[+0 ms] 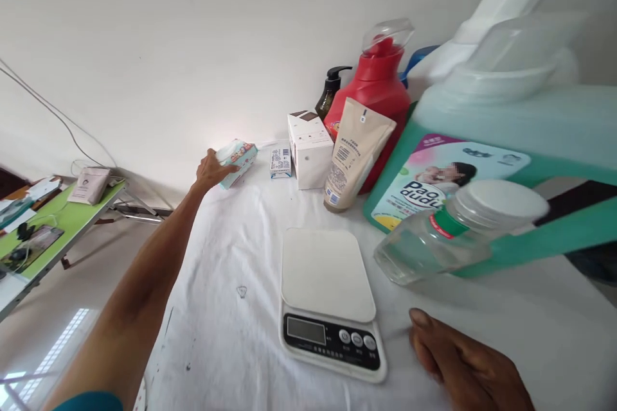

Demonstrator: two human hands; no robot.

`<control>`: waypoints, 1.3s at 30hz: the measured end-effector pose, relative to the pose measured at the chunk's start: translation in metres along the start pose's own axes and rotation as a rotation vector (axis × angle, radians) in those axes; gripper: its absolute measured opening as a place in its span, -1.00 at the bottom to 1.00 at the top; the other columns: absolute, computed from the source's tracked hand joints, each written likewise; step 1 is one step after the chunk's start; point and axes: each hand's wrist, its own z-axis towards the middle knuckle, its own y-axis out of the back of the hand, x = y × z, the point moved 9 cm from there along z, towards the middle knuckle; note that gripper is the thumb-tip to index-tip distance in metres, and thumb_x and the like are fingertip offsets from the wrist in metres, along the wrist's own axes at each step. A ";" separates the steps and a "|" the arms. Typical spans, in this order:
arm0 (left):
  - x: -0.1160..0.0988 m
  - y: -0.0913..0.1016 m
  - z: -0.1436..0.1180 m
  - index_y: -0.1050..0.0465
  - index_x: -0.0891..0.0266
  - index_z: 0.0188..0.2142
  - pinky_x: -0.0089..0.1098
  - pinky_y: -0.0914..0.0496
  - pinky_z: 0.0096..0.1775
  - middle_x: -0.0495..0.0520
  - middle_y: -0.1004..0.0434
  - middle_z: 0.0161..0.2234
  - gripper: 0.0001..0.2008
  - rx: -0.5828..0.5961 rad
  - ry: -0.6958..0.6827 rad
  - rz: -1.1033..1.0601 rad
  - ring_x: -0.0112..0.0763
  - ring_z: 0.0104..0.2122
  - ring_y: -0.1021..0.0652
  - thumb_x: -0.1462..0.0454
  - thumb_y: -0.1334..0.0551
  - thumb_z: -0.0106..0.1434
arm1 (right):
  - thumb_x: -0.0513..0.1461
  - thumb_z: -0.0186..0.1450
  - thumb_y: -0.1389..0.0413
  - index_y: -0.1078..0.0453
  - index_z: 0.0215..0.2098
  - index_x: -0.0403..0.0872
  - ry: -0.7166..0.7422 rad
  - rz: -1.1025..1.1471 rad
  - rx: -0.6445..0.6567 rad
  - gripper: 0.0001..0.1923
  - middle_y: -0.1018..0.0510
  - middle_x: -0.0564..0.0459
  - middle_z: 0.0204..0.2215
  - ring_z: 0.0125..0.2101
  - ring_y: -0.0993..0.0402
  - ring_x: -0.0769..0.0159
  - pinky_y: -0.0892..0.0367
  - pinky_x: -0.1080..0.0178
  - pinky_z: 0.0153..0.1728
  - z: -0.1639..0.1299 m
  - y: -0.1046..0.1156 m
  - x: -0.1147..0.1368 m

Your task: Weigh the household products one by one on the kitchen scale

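Note:
At the far left of the table, my left hand (211,169) is wrapped round a light-blue soft tissue pack (240,157) with coloured print, close to the wall. To its right lies a small white-and-blue box (280,162). In front of me sits a white kitchen scale (328,276); its plate is bare and its display looks blank. My right hand (467,356) rests on the cloth to the right of the scale. Its fingers are curled under with the thumb against them, and nothing shows in them.
Along the right stand a white box (310,151), a beige tube (357,151), a red bottle (373,90), a dark pump bottle (329,91), a big green detergent jug (463,141) and a clear jar (448,234). A green table (72,218) stands at lower left.

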 end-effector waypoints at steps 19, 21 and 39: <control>-0.126 0.023 -0.261 -0.31 0.19 0.04 -0.21 -0.39 -0.23 0.15 -0.58 -0.11 -0.36 0.361 -0.702 -0.045 -0.08 -0.19 -0.57 0.02 -0.47 0.08 | 0.31 0.37 0.05 -0.05 -0.65 0.00 0.043 0.088 -0.021 -0.30 -0.10 0.15 -0.69 -0.61 -0.03 0.39 0.00 0.24 -0.54 -0.008 0.001 0.022; -0.131 0.012 -0.268 -0.31 0.20 0.03 -0.15 -0.42 -0.20 0.17 -0.57 -0.12 -0.40 0.385 -0.701 0.004 -0.03 -0.17 -0.57 0.05 -0.46 0.10 | 0.31 0.37 0.06 -0.05 -0.65 0.00 0.054 0.098 -0.019 -0.30 -0.10 0.14 -0.69 -0.61 -0.03 0.40 0.00 0.24 -0.54 -0.008 0.002 0.023; 0.017 -0.043 -0.202 -0.49 0.20 -0.31 -0.40 -0.30 -0.36 -0.04 -0.51 -0.44 -0.67 0.116 -0.248 -0.471 -0.43 -0.46 -0.42 -0.01 -0.20 0.33 | 0.34 0.35 0.06 -0.07 -0.65 -0.01 0.045 0.087 -0.026 -0.28 -0.12 0.14 -0.68 -0.61 -0.05 0.40 0.00 0.26 -0.55 -0.008 0.002 0.021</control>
